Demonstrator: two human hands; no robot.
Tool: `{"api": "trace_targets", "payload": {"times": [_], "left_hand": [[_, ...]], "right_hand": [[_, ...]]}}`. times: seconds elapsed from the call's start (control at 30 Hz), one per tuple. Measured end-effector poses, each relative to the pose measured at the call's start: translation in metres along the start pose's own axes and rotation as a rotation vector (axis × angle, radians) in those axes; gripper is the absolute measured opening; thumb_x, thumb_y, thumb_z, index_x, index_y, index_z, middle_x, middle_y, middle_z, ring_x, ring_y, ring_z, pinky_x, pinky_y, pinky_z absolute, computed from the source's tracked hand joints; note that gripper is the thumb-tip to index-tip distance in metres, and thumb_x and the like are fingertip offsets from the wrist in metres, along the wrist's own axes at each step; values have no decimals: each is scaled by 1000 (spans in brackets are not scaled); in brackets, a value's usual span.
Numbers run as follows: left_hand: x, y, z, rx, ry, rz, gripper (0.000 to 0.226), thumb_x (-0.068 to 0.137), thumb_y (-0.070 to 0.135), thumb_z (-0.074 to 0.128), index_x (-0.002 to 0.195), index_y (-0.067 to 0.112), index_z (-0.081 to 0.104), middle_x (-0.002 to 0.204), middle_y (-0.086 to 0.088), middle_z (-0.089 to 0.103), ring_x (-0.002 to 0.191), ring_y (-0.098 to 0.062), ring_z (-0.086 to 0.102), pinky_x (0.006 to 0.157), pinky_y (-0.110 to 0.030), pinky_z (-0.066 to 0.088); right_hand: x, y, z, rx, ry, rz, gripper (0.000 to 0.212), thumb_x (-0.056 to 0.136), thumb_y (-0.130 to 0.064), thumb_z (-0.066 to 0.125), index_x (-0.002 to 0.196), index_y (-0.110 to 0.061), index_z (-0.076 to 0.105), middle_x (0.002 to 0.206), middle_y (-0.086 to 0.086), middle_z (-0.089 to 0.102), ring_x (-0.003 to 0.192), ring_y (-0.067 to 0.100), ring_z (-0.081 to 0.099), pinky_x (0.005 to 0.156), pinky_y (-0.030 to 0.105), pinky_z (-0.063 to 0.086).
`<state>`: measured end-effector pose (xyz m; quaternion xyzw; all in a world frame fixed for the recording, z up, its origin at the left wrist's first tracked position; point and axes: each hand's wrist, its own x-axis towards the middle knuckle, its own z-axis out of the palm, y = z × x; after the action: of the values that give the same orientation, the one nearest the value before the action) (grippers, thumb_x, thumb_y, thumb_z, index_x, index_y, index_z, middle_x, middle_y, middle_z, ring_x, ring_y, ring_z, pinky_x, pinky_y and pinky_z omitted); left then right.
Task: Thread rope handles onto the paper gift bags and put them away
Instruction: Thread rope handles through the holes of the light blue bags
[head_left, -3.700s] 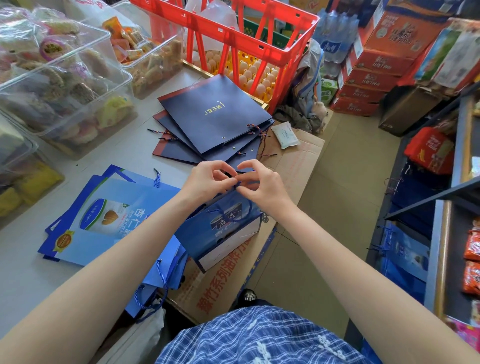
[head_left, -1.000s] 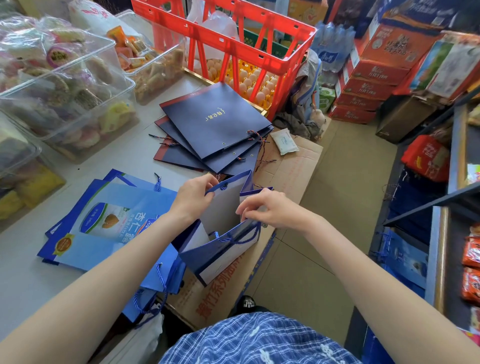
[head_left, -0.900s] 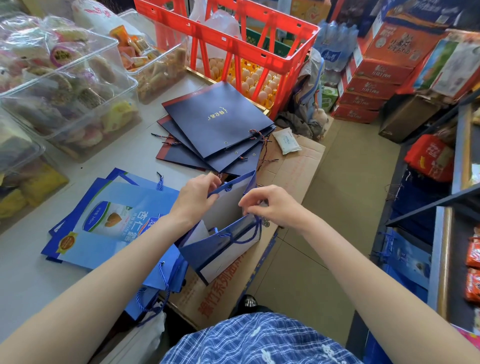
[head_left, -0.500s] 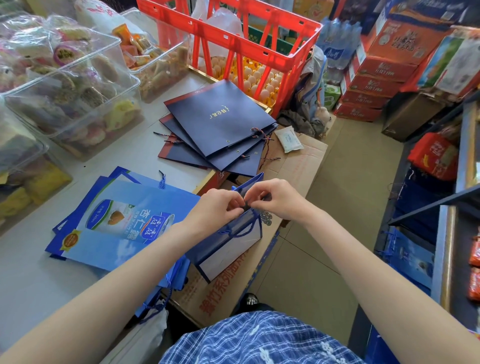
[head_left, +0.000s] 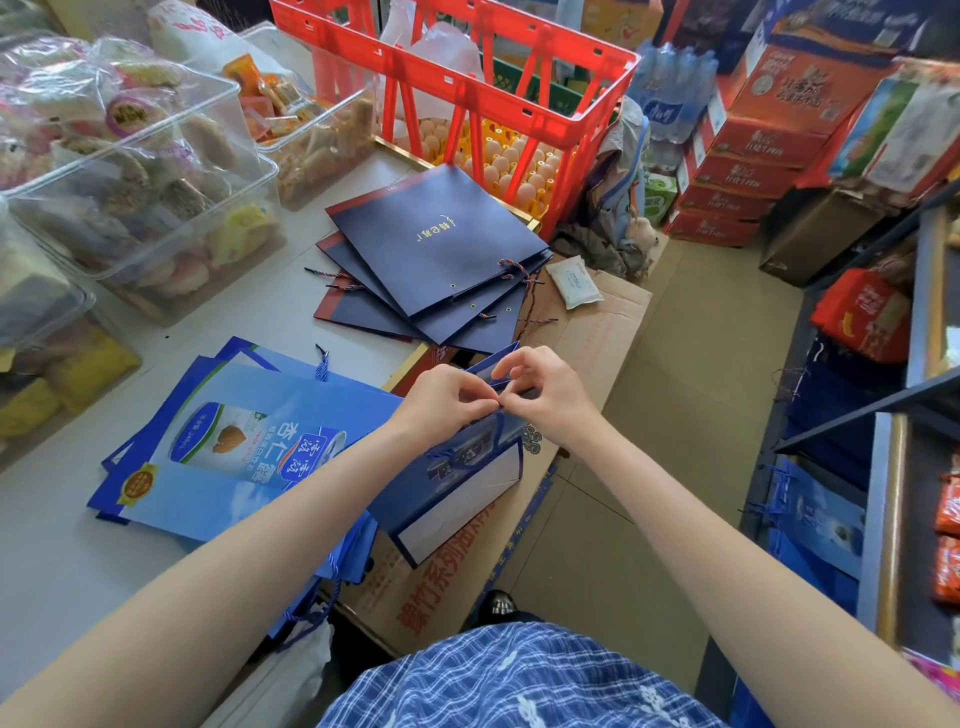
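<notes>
1. A pale grey table (head_left: 249, 312) is filling the left side of the view, with clear plastic tubs of wrapped snacks (head_left: 130, 171) sitting along its far left edge.
2. A red plastic crate (head_left: 467, 88) is standing at the table's far end, with trays of eggs showing through its slats.
3. A flattened brown cardboard box with red lettering (head_left: 587, 332) is lying off the table's right edge, reaching under the hands.
4. A stack of flat light blue paper bags with a printed can picture (head_left: 234, 447) is lying on the table just left of the left forearm.
5. A fanned stack of flat navy paper gift bags with gold lettering (head_left: 431, 254) is lying beyond the hands, with twisted cords trailing from its right edge.
6. A small dark blue paper gift bag with a white side panel (head_left: 457, 483) is hanging directly beneath both hands, over the cardboard, its top edge at the fingertips.
7. The left hand (head_left: 447, 395) is pinching the bag's top edge with curled fingers.
8. The right hand (head_left: 545, 389) is meeting it fingertip to fingertip, pinching at the same spot.
9. A thin blue rope handle (head_left: 496, 441) is looping down the bag's front, just below the hands.
</notes>
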<state>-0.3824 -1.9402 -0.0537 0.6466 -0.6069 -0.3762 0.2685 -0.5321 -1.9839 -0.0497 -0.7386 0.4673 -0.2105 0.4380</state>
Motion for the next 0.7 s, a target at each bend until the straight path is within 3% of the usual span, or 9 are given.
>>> {"api": "trace_targets", "payload": {"times": [0.07,0.17,0.27,0.4,0.47,0.57,0.7], "left_hand": [[0,2,1,31,27,20,18,87,18,63,100,10,73,89,1,68,80,-11,62,72,-18,49],[-1,2,-1,-105,58,-27,16,86,15,64,97,7,72,82,-4,70,71,-11,66,72,-25,57],[0,4,-4,-183,48,-45,13,86,13,65,95,7,71,75,-1,68,67,-7,66,69,-20,57],[-2,4,-5,-329,74,-120,3,86,11,64,84,11,66,78,-8,69,70,-14,68,72,-26,58],[-3,2,-7,-351,41,-179,10,88,16,62,79,14,65,77,-6,68,74,-16,66,73,-27,56],[-1,6,-9,-295,-87,-281,28,94,31,52,77,17,70,77,1,65,74,-8,59,70,-17,51],[5,15,-13,-474,-140,-475,35,97,35,44,80,16,69,77,1,61,71,-10,54,67,-20,46]], "right_hand": [[0,0,-2,-49,-28,-11,14,83,-8,67,91,-19,62,87,-9,50,81,10,57,76,18,49],[2,0,-9,-40,-67,3,11,83,-14,69,91,-21,67,91,-4,59,85,12,60,79,23,52],[3,0,-11,13,-45,20,9,81,-15,71,85,-24,70,90,-2,67,85,16,65,80,30,55],[3,0,-9,45,-3,26,11,82,-9,69,79,-19,67,82,1,70,81,17,68,83,35,55],[2,1,-8,84,13,35,14,85,-6,65,79,-18,62,78,1,69,77,16,68,83,35,55],[1,-1,-5,223,58,72,11,89,-7,61,83,-17,60,79,3,68,77,16,68,81,32,55],[-2,-8,-5,465,81,146,7,90,-10,59,86,-15,61,86,6,69,78,11,67,67,17,48]]}}
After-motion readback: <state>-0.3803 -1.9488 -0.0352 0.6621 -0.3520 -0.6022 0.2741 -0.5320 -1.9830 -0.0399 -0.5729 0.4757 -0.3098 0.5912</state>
